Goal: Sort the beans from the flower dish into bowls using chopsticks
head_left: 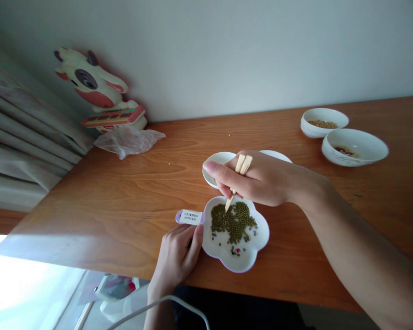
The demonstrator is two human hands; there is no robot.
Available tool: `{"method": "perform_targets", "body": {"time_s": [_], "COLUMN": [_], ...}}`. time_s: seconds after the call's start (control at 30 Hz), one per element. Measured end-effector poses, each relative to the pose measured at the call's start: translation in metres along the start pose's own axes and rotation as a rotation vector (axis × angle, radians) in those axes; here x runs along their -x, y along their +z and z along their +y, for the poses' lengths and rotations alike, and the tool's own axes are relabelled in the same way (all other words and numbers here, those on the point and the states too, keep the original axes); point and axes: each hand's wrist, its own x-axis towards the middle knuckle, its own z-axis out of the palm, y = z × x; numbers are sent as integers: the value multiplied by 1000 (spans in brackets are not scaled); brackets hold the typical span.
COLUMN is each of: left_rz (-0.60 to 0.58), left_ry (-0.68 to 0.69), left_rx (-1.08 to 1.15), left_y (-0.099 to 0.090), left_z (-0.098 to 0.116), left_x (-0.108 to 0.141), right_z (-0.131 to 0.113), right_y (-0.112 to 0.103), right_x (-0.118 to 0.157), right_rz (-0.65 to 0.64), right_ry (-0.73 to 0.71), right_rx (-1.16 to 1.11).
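- Right hand (261,181) is closed around a pair of wooden chopsticks (241,164), thumb and fingers wrapping them, over the far side of the flower-shaped dish (239,265).
- Along their long axis, the chopsticks slant down from the hand, leaning left and back toward the person; their tips meet the upper-left part of the green beans (239,224). Whether a bean sits between the tips, I cannot tell.
- The green beans lie inside the dish, on the person's side of the right hand, massed toward the far half, with a few scattered nearer.
- Left hand (175,256) is loosely curled, its thumb at the dish's left edge, just below the labelled handle (190,217); whether it pinches the rim is unclear. The handle points left, away from the right hand.
- Just beyond the right hand, two white bowls, left (209,176) and right (278,155), are partly hidden by it.
- Farther right on the table (124,220) stand a bowl of yellowish pieces (309,130) and a bowl of reddish-brown pieces (359,159).
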Motion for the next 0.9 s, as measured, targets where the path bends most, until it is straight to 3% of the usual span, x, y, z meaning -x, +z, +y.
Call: {"method": "perform_targets", "body": {"time_s": [0.9], "left_rz": [6], "left_ry": [-3], "left_rx": [18], "left_y": [0], "left_z": [2], "left_x": [-1], "right_z": [-3], "right_y": [2], "right_x": [0], "right_rz": [-34], "right_ry": [0], "right_rx": [-37]}}
